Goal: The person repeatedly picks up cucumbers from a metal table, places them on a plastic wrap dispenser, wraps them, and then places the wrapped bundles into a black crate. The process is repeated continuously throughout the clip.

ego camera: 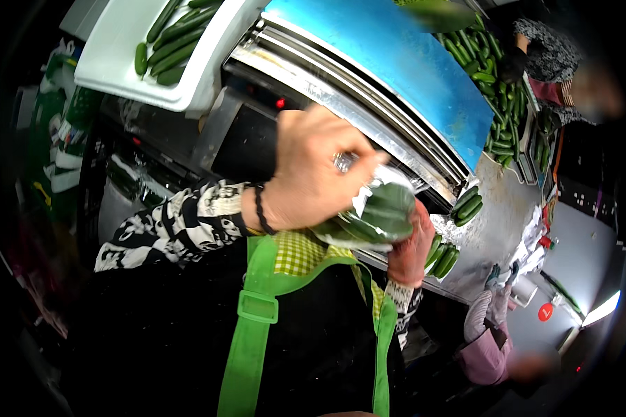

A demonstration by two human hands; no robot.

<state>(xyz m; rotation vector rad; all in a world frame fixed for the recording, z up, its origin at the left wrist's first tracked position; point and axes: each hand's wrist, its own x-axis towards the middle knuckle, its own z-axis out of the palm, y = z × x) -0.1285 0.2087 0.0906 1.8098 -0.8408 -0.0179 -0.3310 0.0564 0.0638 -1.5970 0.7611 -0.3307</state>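
Note:
Before my chest, a pack of cucumbers [381, 211] is wrapped in clear plastic film with glossy highlights. My left hand [313, 167], blurred, bends over its upper left side, thumb and fingers gripping the film. Around the pack's right end curls my right hand [414, 245], supporting it from that side. Part of the pack is hidden behind my left hand. Just beyond it stands a film-wrapping machine with metal rollers [344, 99] and a blue panel [391, 68]. A dark plate [250, 138] lies below the rollers.
A white bin [188, 96] at upper left holds loose cucumbers. Cucumber bundles [443, 258] sit on the metal table [488, 208], right. Beyond is a cucumber heap [501, 99]. Two other people work at right, one in a pink top [485, 354]. Wrapped packs [141, 180] lie left.

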